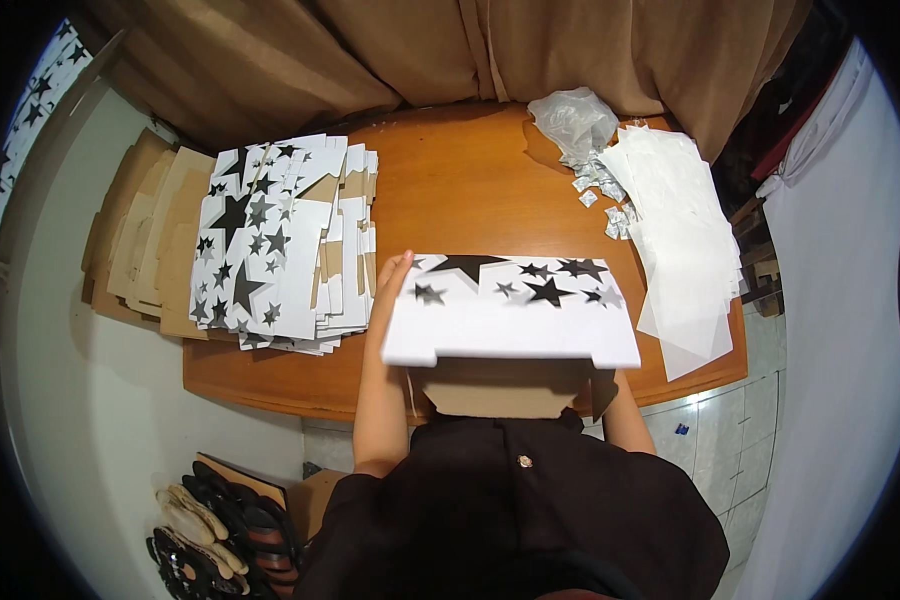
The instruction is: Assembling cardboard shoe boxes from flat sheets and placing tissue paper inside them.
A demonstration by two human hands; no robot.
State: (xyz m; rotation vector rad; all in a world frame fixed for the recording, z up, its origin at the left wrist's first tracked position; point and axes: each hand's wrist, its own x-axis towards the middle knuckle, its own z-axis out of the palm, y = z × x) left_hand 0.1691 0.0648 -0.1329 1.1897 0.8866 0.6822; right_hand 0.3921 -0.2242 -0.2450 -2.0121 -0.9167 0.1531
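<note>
A white cardboard box with black and grey stars (510, 310) is held up in front of my chest, partly folded. Its brown inner flap (505, 388) faces me. My left hand (394, 275) grips the box's left side, with fingertips showing at the far left corner. On the other side, my right forearm (628, 420) reaches up behind the box, which hides the right hand and its fingers. To the left lies a stack of flat star-printed cardboard sheets (260, 240).
Brown cardboard sheets (145, 230) lean left of the stack. Thin white sheets (680, 240) fan along the right of the wooden table (450, 170). Near them sit a clear plastic bag (575, 120) and small silvery packets (618, 222). Shoes (220, 535) are on the floor at lower left.
</note>
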